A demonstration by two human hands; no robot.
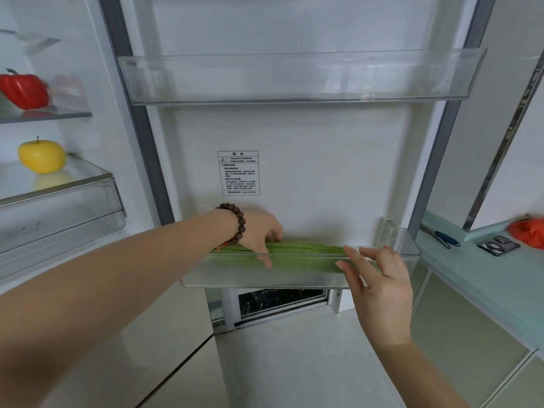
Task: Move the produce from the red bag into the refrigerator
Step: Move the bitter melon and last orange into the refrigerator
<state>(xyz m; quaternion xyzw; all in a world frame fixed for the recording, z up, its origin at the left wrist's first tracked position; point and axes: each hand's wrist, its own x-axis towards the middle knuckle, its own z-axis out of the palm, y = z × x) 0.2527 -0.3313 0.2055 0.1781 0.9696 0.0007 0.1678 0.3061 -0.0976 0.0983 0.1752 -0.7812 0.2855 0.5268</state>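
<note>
right hand [379, 287] nearest, fingers spread, holding nothing, just before lower door bin [259, 275]. left hand [262, 231] pressed on long green vegetable [306, 249], possibly luffa, lying lengthwise in bin. likely light, stiff, bruisable; grip mid-length. red bag [527, 231] on counter beyond.

A dark pen [445, 239] and a small dark device [498, 245] apart on the pale green counter [482, 278].

Two hands [262, 231] [379, 287] show, and two clear door bins [294, 92] [265, 278]. One red bell pepper [25, 89], one yellow apple [41, 156], one long green vegetable [306, 248], one red bag [527, 231].
</note>
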